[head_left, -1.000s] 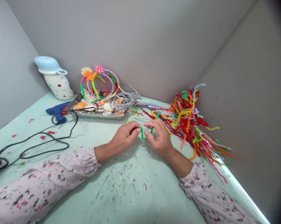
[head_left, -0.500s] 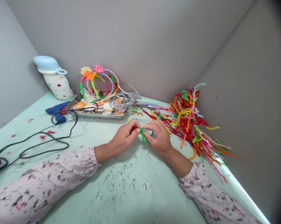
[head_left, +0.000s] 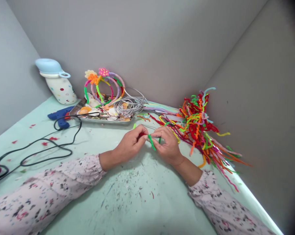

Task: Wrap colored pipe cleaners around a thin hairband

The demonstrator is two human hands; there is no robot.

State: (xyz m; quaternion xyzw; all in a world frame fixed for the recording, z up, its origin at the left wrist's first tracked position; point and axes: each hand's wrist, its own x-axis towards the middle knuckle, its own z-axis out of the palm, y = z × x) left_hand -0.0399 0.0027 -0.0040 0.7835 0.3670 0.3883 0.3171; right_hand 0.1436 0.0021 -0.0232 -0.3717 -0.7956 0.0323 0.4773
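Observation:
My left hand (head_left: 130,143) is closed in a pinch on a wire wrapped in red pipe cleaner (head_left: 141,134), most of it covered by my fingers. Just right of that pinch, a green pipe cleaner (head_left: 151,143) crosses the wire and slants down. My right hand (head_left: 169,145) is closed, its thumb and fingers gripping the green pipe cleaner, part of which is hidden in the palm. Both hands are held close together above the pale green tabletop (head_left: 127,202).
At the back stands a metal tray (head_left: 108,122) with shells, grey wire (head_left: 132,105) and flowered headbands (head_left: 103,73). Left are a blue glue gun (head_left: 61,116), black cable (head_left: 71,142) and a bottle (head_left: 59,86). Right lies a pile of pipe cleaners (head_left: 196,120) by the wall.
The green pipe cleaner's loop between my hands has become a straighter slanting strand, drawn toward my right fingers. Both hands stay in nearly the same place.

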